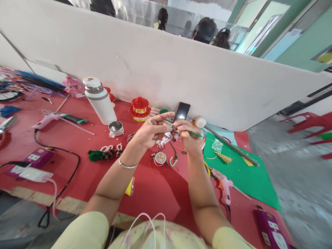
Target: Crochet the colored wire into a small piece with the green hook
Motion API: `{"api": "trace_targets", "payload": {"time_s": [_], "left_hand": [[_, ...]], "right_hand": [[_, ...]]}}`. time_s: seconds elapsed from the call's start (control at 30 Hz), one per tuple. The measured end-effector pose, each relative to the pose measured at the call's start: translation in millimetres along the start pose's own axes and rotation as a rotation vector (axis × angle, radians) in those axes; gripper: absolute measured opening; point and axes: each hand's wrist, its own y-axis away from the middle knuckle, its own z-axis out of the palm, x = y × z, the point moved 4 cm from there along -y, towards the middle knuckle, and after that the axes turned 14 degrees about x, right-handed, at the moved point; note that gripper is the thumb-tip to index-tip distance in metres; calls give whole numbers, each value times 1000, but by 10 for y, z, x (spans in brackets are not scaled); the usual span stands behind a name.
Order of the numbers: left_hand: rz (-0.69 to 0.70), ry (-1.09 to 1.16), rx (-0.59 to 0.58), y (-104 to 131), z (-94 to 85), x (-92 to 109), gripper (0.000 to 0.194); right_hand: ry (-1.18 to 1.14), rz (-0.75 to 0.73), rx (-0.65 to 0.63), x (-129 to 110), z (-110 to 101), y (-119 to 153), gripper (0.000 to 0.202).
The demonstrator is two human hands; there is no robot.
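My left hand [155, 129] and my right hand [190, 136] meet above the red table, fingertips close together. A slim green crochet hook [194, 134] lies in my right hand's grip, its tip end pointing left toward my other fingers. Thin yarn [169, 117] runs over my left fingers, which pinch a small piece of work. Something small and dark [173, 136] hangs between the hands; its exact shape is hard to make out. Below them sit a spool [160, 158] with a white label and a pale green hooked piece [173, 161].
Left of my arms stand a white thermos [101, 103] and its metal-lined cup [116, 128]. A red fringed ornament [140, 108] and a phone [182, 111] are by the white partition [181, 69]. Pink glue guns [225, 186] with cords lie on both sides. A stick [233, 148] crosses the green sheet [259, 186].
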Motion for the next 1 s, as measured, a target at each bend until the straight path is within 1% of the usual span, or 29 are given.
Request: {"api": "trace_targets", "payload": {"time_s": [0.1, 0.17, 0.3, 0.4, 0.53, 0.6, 0.73, 0.9, 1.0], "left_hand": [[-4, -23, -13, 2, -12, 18, 51], [1, -42, -28, -4, -21, 22, 50], [-11, -53, -63, -22, -47, 9, 50], [-34, -59, -83, -30, -63, -7, 49], [-82, -46, -142, -34, -56, -29, 47], [-110, -31, -167, -36, -53, -37, 48], [-155, -21, -157, -43, -60, -43, 48], [-166, -29, -143, -36, -47, -34, 48], [-175, -14, -150, -37, -42, -23, 48]], "right_hand": [[12, 64, -44, 1, -56, -20, 32], [3, 93, -58, -7, -80, -22, 33], [-51, 99, -79, -59, -92, -35, 26], [-49, 99, -120, -127, -73, -65, 25], [-82, 52, -192, -254, -37, -115, 14], [-76, 43, -210, -289, -30, -134, 13], [-56, 37, -216, -302, -29, -136, 15], [1, 116, -163, -249, -37, -97, 27], [4, 83, -154, -272, -30, -106, 25]]}}
